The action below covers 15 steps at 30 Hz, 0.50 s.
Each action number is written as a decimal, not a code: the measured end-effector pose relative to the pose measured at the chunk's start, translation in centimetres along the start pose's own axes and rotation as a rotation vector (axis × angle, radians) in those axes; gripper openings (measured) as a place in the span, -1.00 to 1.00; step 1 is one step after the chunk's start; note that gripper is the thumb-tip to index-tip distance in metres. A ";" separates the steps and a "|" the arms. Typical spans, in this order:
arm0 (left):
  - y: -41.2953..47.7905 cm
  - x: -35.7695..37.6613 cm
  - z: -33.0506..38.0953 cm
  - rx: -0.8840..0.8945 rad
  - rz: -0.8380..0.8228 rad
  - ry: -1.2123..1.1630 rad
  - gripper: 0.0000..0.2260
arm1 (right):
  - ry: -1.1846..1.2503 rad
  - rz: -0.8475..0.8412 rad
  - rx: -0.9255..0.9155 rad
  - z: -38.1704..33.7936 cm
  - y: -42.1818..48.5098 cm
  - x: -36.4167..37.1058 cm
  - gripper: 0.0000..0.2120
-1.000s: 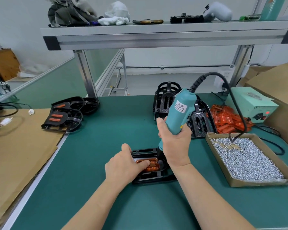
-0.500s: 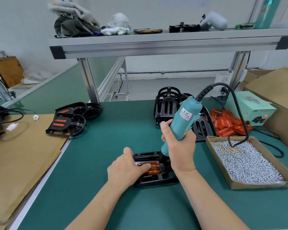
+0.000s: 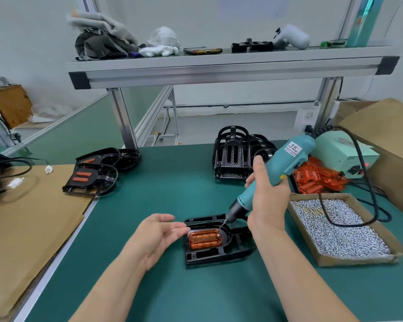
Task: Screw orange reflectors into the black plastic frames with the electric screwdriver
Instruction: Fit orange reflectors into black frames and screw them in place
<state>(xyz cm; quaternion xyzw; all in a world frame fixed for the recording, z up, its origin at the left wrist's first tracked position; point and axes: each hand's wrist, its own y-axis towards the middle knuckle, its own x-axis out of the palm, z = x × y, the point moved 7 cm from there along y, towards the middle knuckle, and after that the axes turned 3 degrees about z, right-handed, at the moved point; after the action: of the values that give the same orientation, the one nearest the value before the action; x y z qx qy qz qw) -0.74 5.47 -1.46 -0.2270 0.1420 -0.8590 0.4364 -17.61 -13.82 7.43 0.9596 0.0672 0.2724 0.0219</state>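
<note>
Cardboard (image 3: pixel 33 217) covers the table's left edge, two fitted frames (image 3: pixel 91 177) at its far corner. Bare mat (image 3: pixel 163 189) opens toward the left hand (image 3: pixel 154 235), fingers loose and empty beside the frame (image 3: pixel 216 254) holding the reflector (image 3: pixel 204 238). The right hand (image 3: pixel 265 201) grips the tilted screwdriver (image 3: pixel 286 161), bit at the reflector's far corner; its white label is unreadable. The screw box (image 3: pixel 312 256) sits right.

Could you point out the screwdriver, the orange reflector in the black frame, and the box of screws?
screwdriver (image 3: pixel 280 162): head view, on its teal body.
orange reflector (image 3: pixel 204 239): head view, on its middle.
box of screws (image 3: pixel 349 261): head view, on its cardboard front wall.
</note>
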 end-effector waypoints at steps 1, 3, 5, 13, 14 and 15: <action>-0.2 0.2 0.1 -0.008 -0.041 -0.052 -0.74 | 0.008 0.013 0.021 0.3 0.1 -0.2 -0.74; -0.7 0.7 0.0 -0.025 -0.114 -0.103 -0.72 | 0.027 0.022 0.042 0.6 0.0 -0.4 -0.75; -1.0 1.3 -0.2 -0.030 -0.156 -0.103 -0.71 | 0.032 0.014 0.052 0.8 -0.2 -0.4 -0.76; -1.4 2.0 -0.8 -0.001 -0.168 -0.028 -0.80 | 0.033 -0.001 0.057 0.8 -0.9 -0.2 -0.82; -1.5 2.0 -0.8 0.008 -0.152 0.017 -0.84 | 0.035 0.002 0.055 0.8 -1.0 -0.3 -0.83; -1.5 2.0 -0.9 0.019 -0.134 0.074 -0.88 | 0.034 0.005 0.054 0.8 -1.0 -0.3 -0.82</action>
<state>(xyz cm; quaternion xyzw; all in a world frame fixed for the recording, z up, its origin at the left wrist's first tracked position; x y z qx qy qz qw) -3.25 4.77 -1.01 -0.1998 0.1344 -0.8954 0.3744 -17.56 -12.87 6.53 0.9552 0.0724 0.2870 -0.0061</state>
